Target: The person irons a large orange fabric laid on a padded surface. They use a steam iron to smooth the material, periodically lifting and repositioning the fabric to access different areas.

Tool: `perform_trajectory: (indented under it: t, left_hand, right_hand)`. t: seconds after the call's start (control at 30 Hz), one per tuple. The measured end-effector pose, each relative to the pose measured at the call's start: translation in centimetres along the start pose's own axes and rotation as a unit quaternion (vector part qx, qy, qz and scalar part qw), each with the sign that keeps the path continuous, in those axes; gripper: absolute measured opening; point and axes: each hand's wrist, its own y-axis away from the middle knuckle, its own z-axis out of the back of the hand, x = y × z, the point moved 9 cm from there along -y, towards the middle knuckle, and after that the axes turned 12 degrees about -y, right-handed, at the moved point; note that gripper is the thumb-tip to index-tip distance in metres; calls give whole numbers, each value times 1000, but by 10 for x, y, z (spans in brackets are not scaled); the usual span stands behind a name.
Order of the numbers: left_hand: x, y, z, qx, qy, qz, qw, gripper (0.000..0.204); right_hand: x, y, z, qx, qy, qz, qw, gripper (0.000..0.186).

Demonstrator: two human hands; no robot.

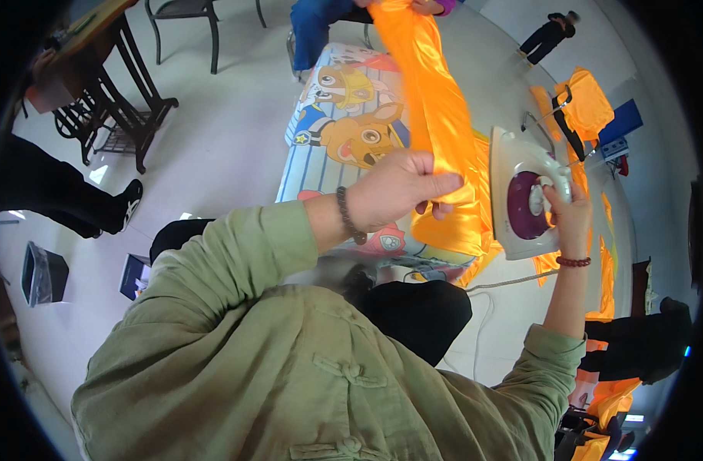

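Observation:
My left hand [394, 192] pinches the near part of a long strip of shiny orange satin cloth [436, 100] between thumb and fingers. The strip runs away from me over a padded ironing surface [296, 165] with a cartoon-dog print. At its far end another person's hands [427, 6] are on the cloth. My right hand [573, 219] is closed round the handle of a white and purple clothes iron [530, 203]. The iron is tipped up on the right, its soleplate edge toward the cloth; whether it touches the cloth I cannot tell.
A cord [513, 281] trails below the iron. Right of it, orange cloth [586, 107] drapes over a chair. On the left are a treadle sewing table [98, 54], a bin [46, 273] and a person's leg [52, 188]. Another person [549, 37] stands far right.

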Motion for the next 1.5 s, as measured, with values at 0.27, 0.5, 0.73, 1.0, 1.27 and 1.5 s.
perform_trajectory:
  t: [0.27,0.5,0.73,1.0,1.27,1.5]
  left_hand:
    - [165,101,77,-203,-4,299,932,19]
    - [205,117,98,-236,-31,330,914,20]
    - [203,129,102,-240,-32,349,905,23]
    - [208,127,101,-221,-25,284,933,25]
    - [207,124,109,-221,-106,276,929,24]
    - [203,122,113,-195,-193,256,927,25]
  right_hand:
    - [30,27,32,-12,50,5,999,28]
    - [39,45,-38,81,-7,-18,997,28]
    - [58,51,-116,179,-30,-24,983,33]
    - [46,66,-215,289,-170,-137,932,39]
    - [64,77,-287,294,-12,1,956,51]
    - [77,59,-333,297,141,132,935,47]
